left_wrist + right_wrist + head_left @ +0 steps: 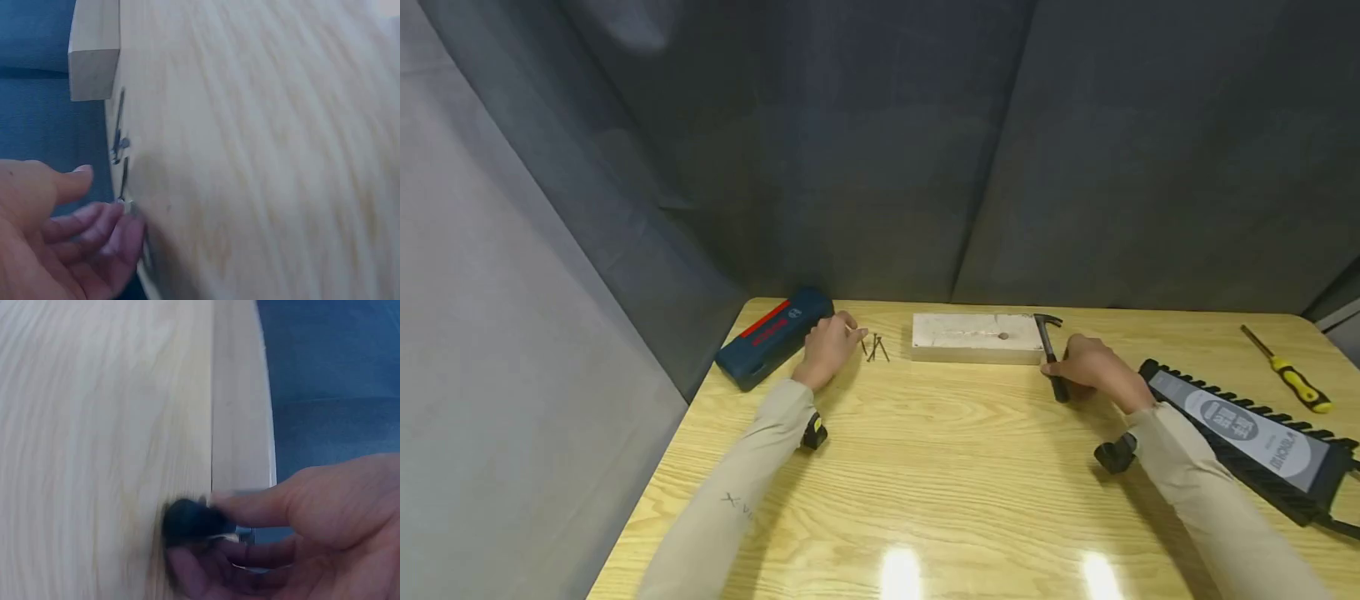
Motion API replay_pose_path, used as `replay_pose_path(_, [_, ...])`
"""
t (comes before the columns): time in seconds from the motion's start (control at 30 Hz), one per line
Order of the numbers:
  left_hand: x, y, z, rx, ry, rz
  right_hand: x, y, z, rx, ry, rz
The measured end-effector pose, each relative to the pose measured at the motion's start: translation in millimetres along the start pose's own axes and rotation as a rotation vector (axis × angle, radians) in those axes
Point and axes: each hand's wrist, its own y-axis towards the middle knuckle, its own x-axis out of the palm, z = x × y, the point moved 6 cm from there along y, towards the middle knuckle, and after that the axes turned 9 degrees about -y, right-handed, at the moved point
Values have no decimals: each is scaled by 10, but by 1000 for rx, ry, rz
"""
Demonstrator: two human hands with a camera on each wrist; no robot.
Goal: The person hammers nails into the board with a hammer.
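Note:
My left hand (829,350) is low over the table beside several nails (880,348). In the left wrist view its fingertips reach a nail (125,178) at the table, with the thumb held apart from the fingers. My right hand (1096,367) grips a claw hammer (1047,340) by its dark handle, between thumb and fingers. The hammer's head lies at the right end of a pale wooden block (958,331). In the right wrist view the dark handle end (190,522) looks blurred, and the hammer's head is hidden there.
A dark blue case with a red stripe (778,333) lies left of my left hand. Beside my right forearm is a long black ribbed object with a grey label (1240,425). A yellow-and-black screwdriver (1292,379) lies farther right. Dark curtain (880,167) hangs behind the table.

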Motion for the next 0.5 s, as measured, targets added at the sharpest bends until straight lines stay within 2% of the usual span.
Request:
replay_pose_path(0.2, [145,50,-96,-133,43,-14,34,-28,-72,-13,110,-69])
replay_pose_path(0.5, [104,83,-113,-209,31,-39,51,-35,-66,-39,242,-144])
